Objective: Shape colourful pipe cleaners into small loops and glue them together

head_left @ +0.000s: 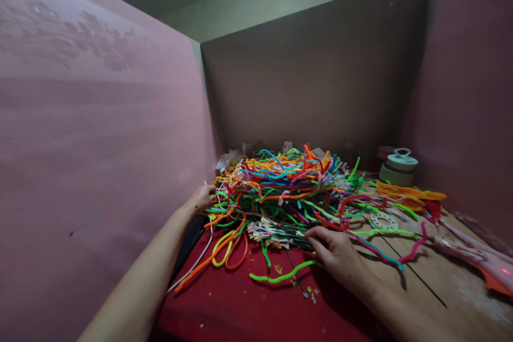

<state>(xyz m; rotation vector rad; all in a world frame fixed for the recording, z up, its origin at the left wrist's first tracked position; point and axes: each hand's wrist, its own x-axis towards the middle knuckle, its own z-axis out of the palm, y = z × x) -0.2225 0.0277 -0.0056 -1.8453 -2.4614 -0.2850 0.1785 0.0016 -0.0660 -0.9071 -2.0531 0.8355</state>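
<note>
A large tangled heap of pipe cleaners (280,176) in orange, red, blue, green and pink covers the work surface before me. At its left edge is my left hand (205,197), fingers curled in among the pipe cleaners; what they pinch is hidden. In front of the heap lies a bundle of thin dark green stems (294,235) with whitish tips. My right hand (332,248) has thumb and forefinger closed at the right end of this bundle, on the stems. A bright green pipe cleaner (276,279) lies just left of and below that hand.
A glue gun (476,262) with a red light lies at the right. Behind it are orange pipe cleaners (409,195), a white perforated ring (383,220) and a pale green round container (397,168). Red cloth (224,310) covers the front; pink panels (100,133) stand at both sides.
</note>
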